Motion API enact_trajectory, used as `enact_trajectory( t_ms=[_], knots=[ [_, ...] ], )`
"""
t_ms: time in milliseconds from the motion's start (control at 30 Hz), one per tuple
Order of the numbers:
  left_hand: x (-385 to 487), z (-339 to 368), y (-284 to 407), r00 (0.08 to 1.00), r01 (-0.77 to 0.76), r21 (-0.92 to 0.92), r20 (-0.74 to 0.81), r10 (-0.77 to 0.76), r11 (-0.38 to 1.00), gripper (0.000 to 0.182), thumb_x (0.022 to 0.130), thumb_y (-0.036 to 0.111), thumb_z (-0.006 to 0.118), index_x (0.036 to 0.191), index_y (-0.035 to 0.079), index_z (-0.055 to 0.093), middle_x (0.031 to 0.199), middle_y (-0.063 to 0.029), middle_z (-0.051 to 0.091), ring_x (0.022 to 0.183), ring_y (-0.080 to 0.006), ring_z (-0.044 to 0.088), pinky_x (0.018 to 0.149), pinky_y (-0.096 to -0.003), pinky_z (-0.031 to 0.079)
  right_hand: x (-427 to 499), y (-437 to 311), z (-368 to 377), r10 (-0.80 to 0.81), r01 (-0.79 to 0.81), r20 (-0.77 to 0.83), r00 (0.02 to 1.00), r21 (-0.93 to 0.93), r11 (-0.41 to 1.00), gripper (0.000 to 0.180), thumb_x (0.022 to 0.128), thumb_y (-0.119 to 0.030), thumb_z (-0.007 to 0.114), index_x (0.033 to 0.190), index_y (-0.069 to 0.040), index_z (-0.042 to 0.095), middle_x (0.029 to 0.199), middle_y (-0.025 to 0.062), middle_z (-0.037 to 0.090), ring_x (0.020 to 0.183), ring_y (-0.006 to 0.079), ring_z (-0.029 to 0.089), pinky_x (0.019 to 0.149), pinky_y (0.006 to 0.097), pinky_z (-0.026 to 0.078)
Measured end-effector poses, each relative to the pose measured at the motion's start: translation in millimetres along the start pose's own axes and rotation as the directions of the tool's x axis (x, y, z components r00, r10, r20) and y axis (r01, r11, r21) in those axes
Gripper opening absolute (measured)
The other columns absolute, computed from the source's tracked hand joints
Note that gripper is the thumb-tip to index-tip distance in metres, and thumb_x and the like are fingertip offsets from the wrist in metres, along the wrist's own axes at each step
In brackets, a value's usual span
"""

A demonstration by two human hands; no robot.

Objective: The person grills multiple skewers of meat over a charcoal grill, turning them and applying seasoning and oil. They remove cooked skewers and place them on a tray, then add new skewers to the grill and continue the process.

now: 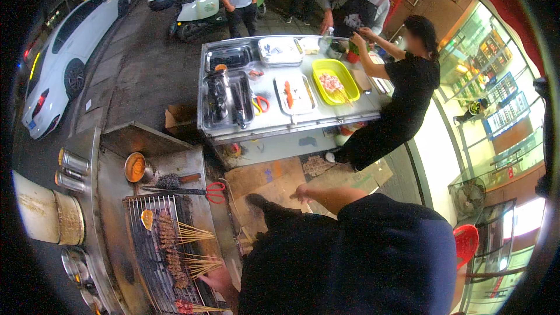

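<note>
My left hand (pixel 217 276) is low beside the charcoal grill, at the bare ends of bamboo skewers (pixel 203 264); whether it grips any is unclear. Browned meat skewers (pixel 166 236) lie in a row across the grill's metal rack (pixel 142 245), sticks pointing right. Redder meat skewers (pixel 184 306) lie at the near end, and a yellow-orange piece of food (pixel 147 219) at the far end. My right hand (pixel 302 193) hangs over cardboard on the ground, fingers slightly apart, with nothing seen in it. Red-handled tongs (pixel 214 192) and a dark brush (pixel 168 181) rest beyond the rack.
A pan of orange sauce (pixel 135 167) stands at the grill's far end. The metal table (pixel 271 127) holds trays, scissors and a yellow basin (pixel 351 79) of meat skewers. Two people work at its right end; others stand behind. A red plastic stool (pixel 466 245) is at right.
</note>
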State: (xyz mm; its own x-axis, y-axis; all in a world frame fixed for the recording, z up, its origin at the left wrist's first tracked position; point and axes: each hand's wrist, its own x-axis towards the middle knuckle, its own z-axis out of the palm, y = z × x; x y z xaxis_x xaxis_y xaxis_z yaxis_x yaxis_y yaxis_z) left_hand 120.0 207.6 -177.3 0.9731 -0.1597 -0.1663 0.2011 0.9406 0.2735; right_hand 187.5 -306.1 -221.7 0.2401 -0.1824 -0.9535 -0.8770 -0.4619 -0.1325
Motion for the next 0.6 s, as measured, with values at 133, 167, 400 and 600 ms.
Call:
enact_trajectory(
  t_ms=[133, 167, 400, 600],
  knots=[
    [7, 3, 0, 0.985, -0.013, 0.03, -0.173, 0.018, 0.999, 0.051, 0.094, 0.049, 0.043, 0.129, 0.013, 0.05, 0.133, -0.0092, 0.051, 0.117, -0.0222, 0.05, 0.098, -0.0439, 0.037, -4, 26, 26, -0.151, 0.154, 0.035, 0.988, -0.111, 0.982, 0.035, 0.081, -0.047, 0.063, 0.081, -0.012, 0.063, 0.065, 0.0022, 0.059, 0.051, 0.0164, 0.056, 0.043, 0.0345, 0.046],
    [8, 4, 2, 0.988, -0.007, 0.012, -0.154, 0.009, 1.0, 0.047, 0.095, 0.046, 0.043, 0.126, 0.013, 0.052, 0.128, -0.0078, 0.055, 0.111, -0.0212, 0.054, 0.095, -0.0429, 0.04, -1, 27, 25, -0.153, 0.157, 0.042, 0.987, -0.122, 0.98, 0.036, 0.081, -0.048, 0.063, 0.082, -0.012, 0.064, 0.066, 0.0019, 0.059, 0.052, 0.0167, 0.056, 0.044, 0.0355, 0.047],
    [4, -18, 18, 0.887, 0.053, 0.046, -0.461, -0.026, 0.998, 0.018, 0.098, 0.025, 0.046, 0.104, 0.011, 0.055, 0.089, -0.0004, 0.063, 0.071, -0.0118, 0.056, 0.065, -0.0285, 0.049, 51, -13, -6, -0.225, 0.251, 0.118, 0.967, -0.312, 0.916, 0.044, 0.084, -0.052, 0.055, 0.093, -0.01, 0.065, 0.072, 0.0059, 0.063, 0.059, 0.0234, 0.062, 0.052, 0.0419, 0.052],
    [-3, -13, 19, 0.661, 0.103, 0.366, -0.72, 0.212, 0.925, 0.015, 0.091, 0.026, 0.059, 0.09, 0.011, 0.054, 0.078, 0.0007, 0.054, 0.066, -0.01, 0.051, 0.063, -0.0252, 0.048, 96, -75, -36, -0.183, 0.241, 0.16, 0.97, -0.536, 0.809, 0.05, 0.088, -0.05, 0.051, 0.106, -0.006, 0.064, 0.083, 0.0111, 0.068, 0.069, 0.0253, 0.066, 0.059, 0.0421, 0.054]
  ],
)
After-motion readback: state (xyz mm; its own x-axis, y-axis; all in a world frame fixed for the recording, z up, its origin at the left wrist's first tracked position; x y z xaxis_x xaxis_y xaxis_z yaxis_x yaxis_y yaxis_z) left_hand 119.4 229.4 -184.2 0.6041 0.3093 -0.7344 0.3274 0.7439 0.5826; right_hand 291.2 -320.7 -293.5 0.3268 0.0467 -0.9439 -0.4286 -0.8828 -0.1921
